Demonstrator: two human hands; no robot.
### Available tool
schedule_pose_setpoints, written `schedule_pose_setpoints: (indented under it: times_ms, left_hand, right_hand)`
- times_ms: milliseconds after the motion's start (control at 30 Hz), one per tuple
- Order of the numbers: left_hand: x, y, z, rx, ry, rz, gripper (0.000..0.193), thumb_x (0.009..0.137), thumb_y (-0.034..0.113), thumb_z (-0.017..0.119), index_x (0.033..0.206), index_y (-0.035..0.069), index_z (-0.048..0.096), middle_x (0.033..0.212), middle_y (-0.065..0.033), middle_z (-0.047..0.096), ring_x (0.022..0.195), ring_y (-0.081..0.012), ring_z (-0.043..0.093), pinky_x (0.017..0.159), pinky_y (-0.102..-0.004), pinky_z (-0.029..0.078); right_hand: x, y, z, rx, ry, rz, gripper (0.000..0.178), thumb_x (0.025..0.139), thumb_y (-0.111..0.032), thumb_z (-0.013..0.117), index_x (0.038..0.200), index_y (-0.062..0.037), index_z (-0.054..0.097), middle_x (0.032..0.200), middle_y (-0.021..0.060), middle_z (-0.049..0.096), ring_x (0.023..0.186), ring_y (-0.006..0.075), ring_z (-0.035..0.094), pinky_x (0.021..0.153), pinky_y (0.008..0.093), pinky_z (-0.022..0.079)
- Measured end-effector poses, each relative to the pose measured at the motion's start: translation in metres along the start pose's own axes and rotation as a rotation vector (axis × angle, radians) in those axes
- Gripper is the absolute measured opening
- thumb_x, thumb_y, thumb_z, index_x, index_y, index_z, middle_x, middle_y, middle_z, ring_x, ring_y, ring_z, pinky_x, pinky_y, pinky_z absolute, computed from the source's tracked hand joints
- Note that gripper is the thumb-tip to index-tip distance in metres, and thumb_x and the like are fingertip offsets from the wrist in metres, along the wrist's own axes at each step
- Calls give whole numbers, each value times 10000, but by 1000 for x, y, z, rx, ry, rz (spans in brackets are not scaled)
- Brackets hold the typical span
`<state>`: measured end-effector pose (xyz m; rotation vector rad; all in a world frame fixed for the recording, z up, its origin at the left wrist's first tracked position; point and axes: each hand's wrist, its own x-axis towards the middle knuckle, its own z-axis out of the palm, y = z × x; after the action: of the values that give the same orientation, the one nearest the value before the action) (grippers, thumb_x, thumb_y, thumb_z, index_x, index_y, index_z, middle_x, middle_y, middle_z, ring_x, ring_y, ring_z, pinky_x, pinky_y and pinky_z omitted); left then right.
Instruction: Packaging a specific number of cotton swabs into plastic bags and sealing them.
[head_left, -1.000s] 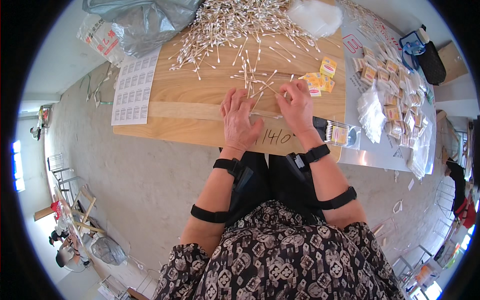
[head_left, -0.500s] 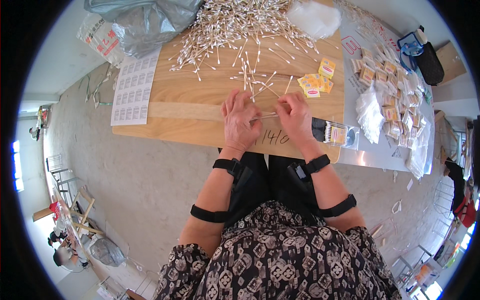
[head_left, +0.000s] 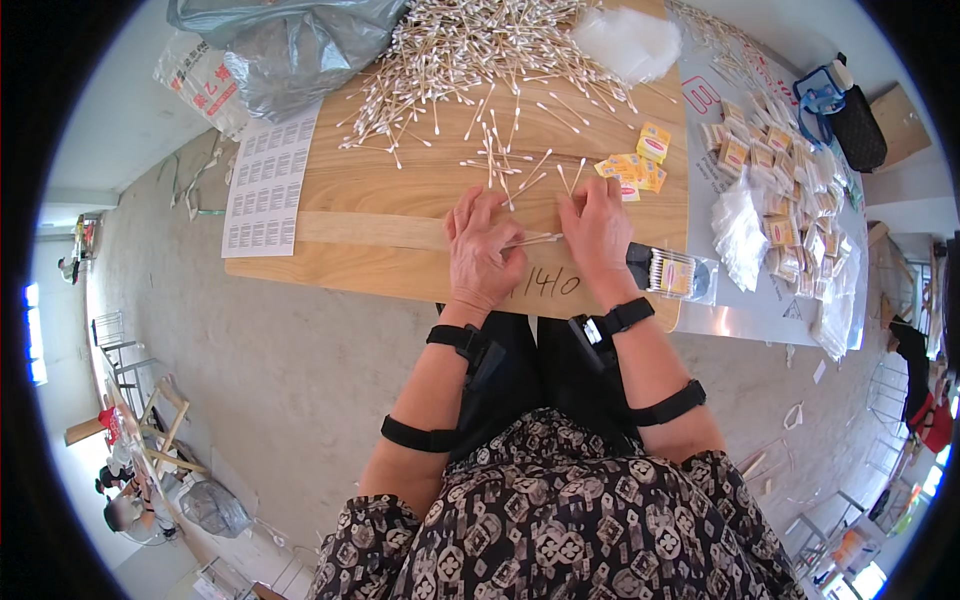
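Note:
My left hand (head_left: 482,250) is curled above the near edge of the wooden board, its thumb and fingers closed round a few cotton swabs (head_left: 541,240) whose tips point right. Close beside it, my right hand (head_left: 598,232) has its thumb and forefinger pinched at the lower ends of two slanting cotton swabs (head_left: 581,172). The exact contact there is partly hidden by the fingers. Several loose swabs (head_left: 494,150) lie just beyond both hands. Right of my right hand is a clear packet of swabs (head_left: 672,272) with a yellow card inside.
A big heap of cotton swabs (head_left: 470,50) covers the board's far side, beside a white translucent bag (head_left: 630,42). Yellow cards (head_left: 635,170) lie at the right. Filled packets (head_left: 785,190) spread over a grey sheet (head_left: 705,318). A printed label sheet (head_left: 268,185) and grey plastic bag (head_left: 300,55) are left.
My right hand has shifted slightly up and right, its fingertips now at two swabs on the board. The left hand stays almost in place with its swabs.

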<state>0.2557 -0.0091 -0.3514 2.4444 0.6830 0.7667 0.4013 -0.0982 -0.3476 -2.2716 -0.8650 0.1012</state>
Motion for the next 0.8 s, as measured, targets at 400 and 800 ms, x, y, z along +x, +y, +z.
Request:
schedule_pose_setpoints:
  times_ms: [400, 800]
  left_hand:
    - [1, 0, 2, -4, 0, -6, 92, 610, 81, 647, 693, 119, 638, 1208, -91, 583, 1302, -354, 407, 1059, -501, 286]
    - [1, 4, -3, -28, 6, 4, 361, 588, 71, 624, 948, 76, 634, 1243, -97, 568, 1296, -374, 404, 1066, -477, 297]
  right_hand:
    - [-5, 12, -10, -100, -173, -52, 108, 843, -159, 604, 854, -52, 600, 857, 165, 623, 782, 377, 635, 669, 483, 510]
    - [-8, 1, -16, 146, -349, -292, 96, 794, -137, 668, 823, -60, 619, 837, 124, 604, 780, 374, 614, 677, 465, 487]
